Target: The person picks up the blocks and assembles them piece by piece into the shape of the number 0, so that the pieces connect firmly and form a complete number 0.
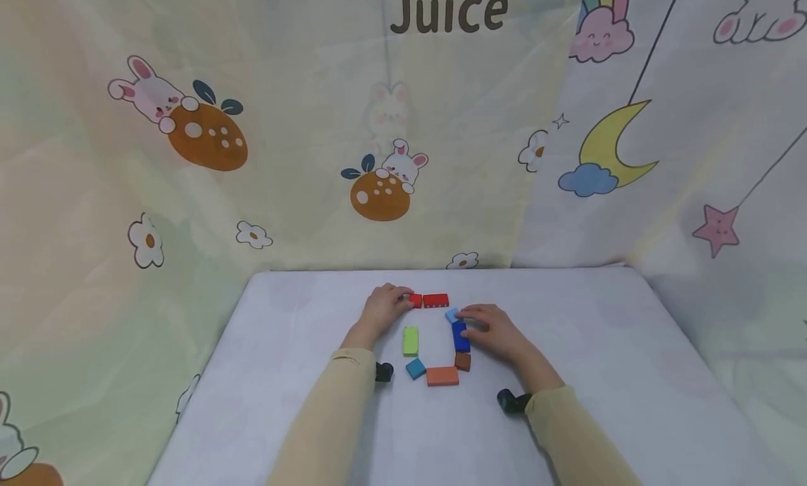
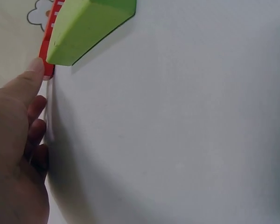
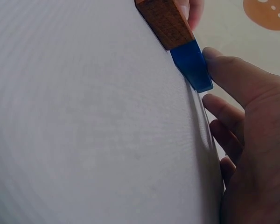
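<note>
My left hand reaches to the back of the ring of blocks and pinches a small red block between thumb and fingertips. A longer red block with white marks lies right beside it. My right hand is at the ring's right side, its thumb by the dark blue block and its index fingertip at the light blue block. In the right wrist view the thumb touches the side of the blue block, while the other fingers are bent loosely and hold nothing.
A green block forms the left side of the ring. Along the front lie a teal block, an orange block and a brown block. All rest on a white-covered table before a printed cloth backdrop.
</note>
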### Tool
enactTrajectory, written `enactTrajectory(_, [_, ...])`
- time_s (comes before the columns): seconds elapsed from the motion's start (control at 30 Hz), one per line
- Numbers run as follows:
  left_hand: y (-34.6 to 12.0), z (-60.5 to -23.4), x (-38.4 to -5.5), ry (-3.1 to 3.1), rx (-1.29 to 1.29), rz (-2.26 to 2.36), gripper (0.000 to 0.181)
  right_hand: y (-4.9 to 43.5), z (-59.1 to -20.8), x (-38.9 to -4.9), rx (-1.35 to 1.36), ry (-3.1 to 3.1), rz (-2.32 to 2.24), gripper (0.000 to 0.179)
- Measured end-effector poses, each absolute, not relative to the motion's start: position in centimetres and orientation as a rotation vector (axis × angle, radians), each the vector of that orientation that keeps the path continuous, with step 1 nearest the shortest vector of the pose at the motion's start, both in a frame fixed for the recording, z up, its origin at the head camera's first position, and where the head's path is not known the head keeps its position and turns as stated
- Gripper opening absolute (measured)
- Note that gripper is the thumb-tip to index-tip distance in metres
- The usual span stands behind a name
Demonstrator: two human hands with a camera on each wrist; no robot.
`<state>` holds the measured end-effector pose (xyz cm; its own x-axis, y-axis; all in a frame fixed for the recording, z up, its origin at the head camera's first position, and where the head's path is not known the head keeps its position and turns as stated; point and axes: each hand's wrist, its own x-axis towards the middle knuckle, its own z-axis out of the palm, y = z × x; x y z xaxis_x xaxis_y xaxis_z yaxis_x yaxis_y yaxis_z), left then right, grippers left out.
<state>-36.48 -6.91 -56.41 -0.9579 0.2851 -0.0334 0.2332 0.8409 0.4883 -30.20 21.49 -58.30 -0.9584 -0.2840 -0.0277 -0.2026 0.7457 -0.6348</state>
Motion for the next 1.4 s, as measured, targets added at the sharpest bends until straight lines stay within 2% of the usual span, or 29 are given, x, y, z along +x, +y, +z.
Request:
enactTrajectory(0.23, [-7.6, -56.9, -36.6, 2.878, 0.436, 0.74, 0.039, 21.3, -58.1, -30.2, -0.394, 2.826, -0.995, 0.043])
enactTrajectory(0.8, [-9.1, -57.4, -34.6, 2.787, 0.575, 0.864, 0.039, 21.6, -58.3, -30.2, -0.411, 2.836, -0.976, 0.043])
enactTrajectory(1.4, [-9.9, -57.8, -34.5, 2.759, 0.659, 0.892, 0.037, 21.3, -58.2, -30.3, -0.4, 2.828, -0.981, 0.044])
